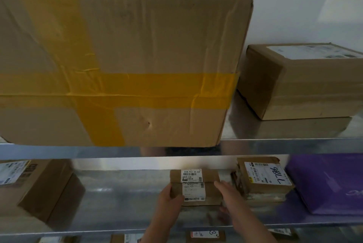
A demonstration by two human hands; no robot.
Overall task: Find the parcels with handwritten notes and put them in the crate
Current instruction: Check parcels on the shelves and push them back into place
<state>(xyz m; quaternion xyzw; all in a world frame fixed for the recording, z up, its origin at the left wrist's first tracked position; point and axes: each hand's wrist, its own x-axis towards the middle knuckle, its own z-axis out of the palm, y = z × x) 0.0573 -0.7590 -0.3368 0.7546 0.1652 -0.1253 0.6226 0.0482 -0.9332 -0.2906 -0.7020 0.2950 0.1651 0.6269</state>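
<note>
Holds with the left hand (170, 196), thumb curled over the front, the left edge of a parcel (196, 185); presses the right hand (227, 193) flat, fingers straight, against its right edge. Tilts the parcel's face toward the camera, low over the middle shelf (117, 203); resting on the metal or just lifted, cannot tell. Shows only printed labels and barcodes on that face, no pen marks readable, so probably a check and not yet a pick.

Leaves untouched, just to the right, a marked parcel (263, 177) with large black handwritten figures across its label: by the look of it a target, still on the shelf. Beyond that, a purple bag (330, 183), close beside it. Far left on the same shelf, a brown box (39, 187) with a printed label. One shelf down, at the bottom edge, a low parcel (205, 235) with what looks like a pen scrawl on its label. Above, a big box (117, 65) crossed with yellow tape, and a smaller box (302, 83) beside it, top label too blurred to read.

No crate in view, so no count possible of parcels already inside. At least one marked parcel left to move, probably two, with the upper boxes left to check
</note>
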